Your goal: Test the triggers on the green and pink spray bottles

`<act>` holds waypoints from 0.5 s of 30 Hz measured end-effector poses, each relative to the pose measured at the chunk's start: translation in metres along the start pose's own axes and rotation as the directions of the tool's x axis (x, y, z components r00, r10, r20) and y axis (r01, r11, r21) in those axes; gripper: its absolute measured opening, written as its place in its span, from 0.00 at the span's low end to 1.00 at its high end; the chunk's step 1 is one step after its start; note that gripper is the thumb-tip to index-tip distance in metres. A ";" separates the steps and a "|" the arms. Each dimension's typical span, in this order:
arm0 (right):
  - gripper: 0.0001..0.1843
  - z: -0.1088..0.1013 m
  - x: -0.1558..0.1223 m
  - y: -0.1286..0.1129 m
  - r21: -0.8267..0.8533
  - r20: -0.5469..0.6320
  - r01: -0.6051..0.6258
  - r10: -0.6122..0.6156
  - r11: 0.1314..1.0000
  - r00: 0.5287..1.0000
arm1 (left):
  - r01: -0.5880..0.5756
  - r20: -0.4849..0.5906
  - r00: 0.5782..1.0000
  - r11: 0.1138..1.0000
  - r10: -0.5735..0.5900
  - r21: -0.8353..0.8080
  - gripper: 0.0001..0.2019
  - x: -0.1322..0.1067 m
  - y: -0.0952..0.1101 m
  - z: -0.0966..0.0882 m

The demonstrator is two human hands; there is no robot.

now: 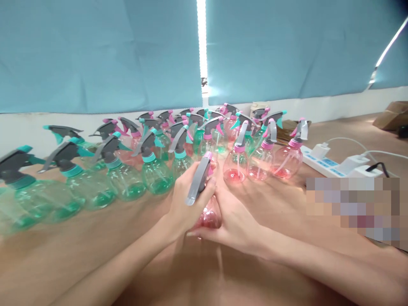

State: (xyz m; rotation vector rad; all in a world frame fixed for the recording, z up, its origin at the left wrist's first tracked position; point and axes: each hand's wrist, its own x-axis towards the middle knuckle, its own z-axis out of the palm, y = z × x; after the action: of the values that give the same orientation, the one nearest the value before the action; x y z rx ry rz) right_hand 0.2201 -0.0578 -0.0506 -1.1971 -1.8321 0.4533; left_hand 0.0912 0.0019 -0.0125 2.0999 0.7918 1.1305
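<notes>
A round, clear pink spray bottle (210,214) with a grey and pink trigger head is between my two hands at the middle of the view. My left hand (185,197) is closed around its neck, just under the grey head. Low on its body, my right hand (234,216) wraps the bottle, the thumb across the near side. Just left of my hands is a green spray bottle (157,176) in a row of the same kind. To the right, another pink spray bottle (235,168) stands upright near my right fingers.
Several green and pink spray bottles stand behind and to the left on the brown table (127,242). At the right are a white power strip (323,163) with plugs and cables and a brown package (392,115). Blue sheeting (102,55) covers the back. A patch at right is pixelated.
</notes>
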 end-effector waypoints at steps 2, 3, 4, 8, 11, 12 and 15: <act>0.36 -0.002 0.001 0.007 0.009 -0.020 0.008 -0.008 1.000 1.000 | -0.009 -0.007 1.000 1.000 0.009 0.015 0.10 0.006 0.002 0.005; 0.35 -0.004 0.001 0.010 0.010 -0.023 0.004 -0.004 1.000 1.000 | -0.012 -0.004 1.000 1.000 0.012 0.023 0.11 0.010 0.002 0.007; 0.34 -0.005 0.001 0.014 0.011 -0.027 -0.004 0.004 1.000 1.000 | -0.012 0.005 1.000 1.000 0.012 0.029 0.13 0.013 0.003 0.009; 0.30 -0.011 0.003 0.026 -0.025 -0.020 -0.057 0.057 0.998 0.998 | 0.032 0.077 0.996 0.998 -0.036 0.050 0.22 0.022 -0.001 0.010; 0.33 -0.017 0.010 0.034 -0.077 -0.041 -0.129 0.126 0.989 0.991 | 0.065 0.093 0.993 0.997 -0.069 0.048 0.27 0.018 -0.012 0.005; 0.34 -0.018 0.014 0.036 -0.093 -0.051 -0.149 0.144 0.985 0.988 | 0.073 0.090 0.993 0.996 -0.077 0.045 0.26 0.014 -0.018 0.002; 0.32 -0.024 0.025 0.040 -0.164 -0.055 -0.142 0.134 0.976 0.989 | 0.133 0.077 0.987 0.988 -0.140 0.083 0.22 -0.004 -0.033 -0.008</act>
State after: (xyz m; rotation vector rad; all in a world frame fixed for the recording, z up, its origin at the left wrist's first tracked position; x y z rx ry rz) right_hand 0.2576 -0.0207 -0.0529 -1.4448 -1.7841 0.3518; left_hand 0.0753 0.0213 -0.0352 2.1058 0.9384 0.9481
